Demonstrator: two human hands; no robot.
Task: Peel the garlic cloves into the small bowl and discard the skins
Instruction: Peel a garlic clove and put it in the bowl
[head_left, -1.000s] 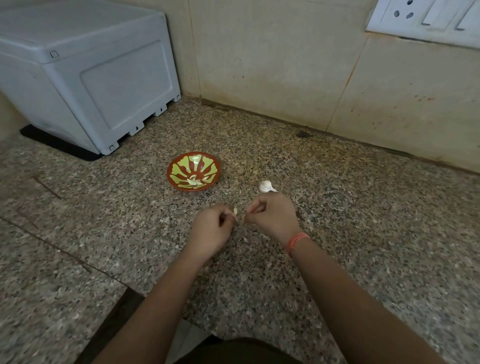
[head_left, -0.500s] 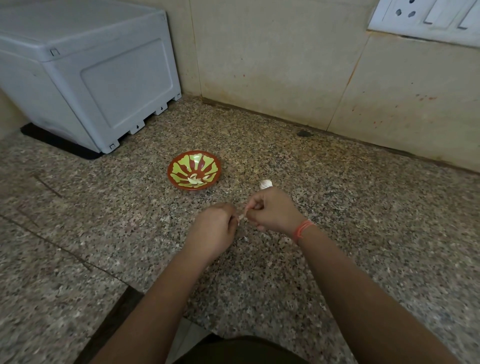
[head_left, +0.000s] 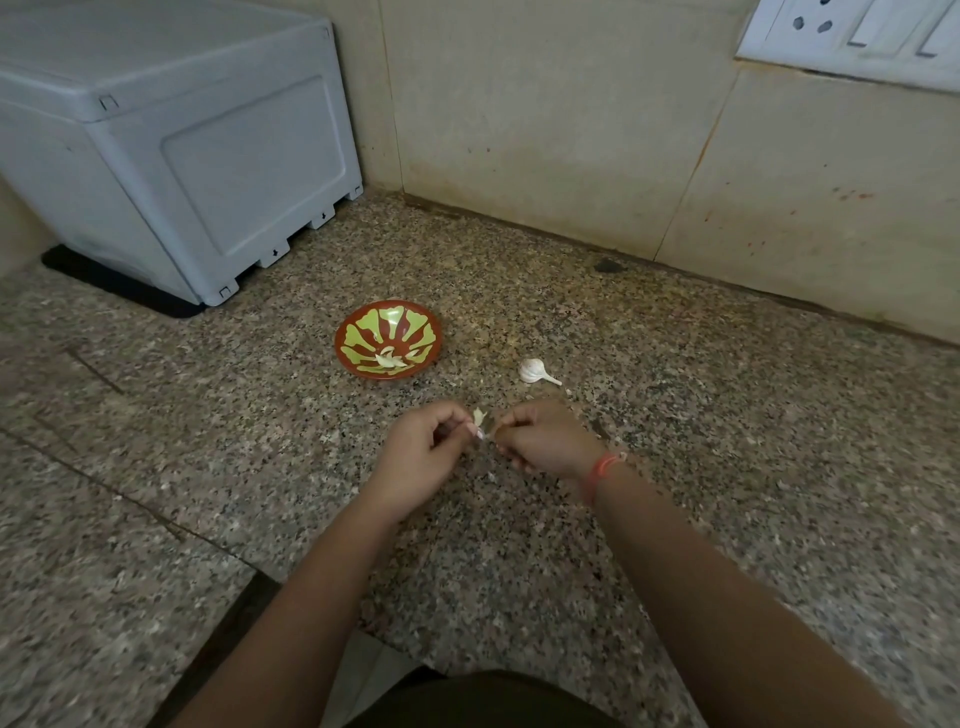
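Both hands (head_left: 415, 460) (head_left: 545, 441) pinch a clove (head_left: 478, 415) between bowl (head_left: 363, 332) and counter edge (head_left: 332, 597).

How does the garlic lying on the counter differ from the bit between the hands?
The garlic bulb lies loose on the counter, untouched; the clove is pinched between the left hand and right hand. The bulb is bigger and rounded, with a stalk; the clove is a small sliver. Both are pale white.
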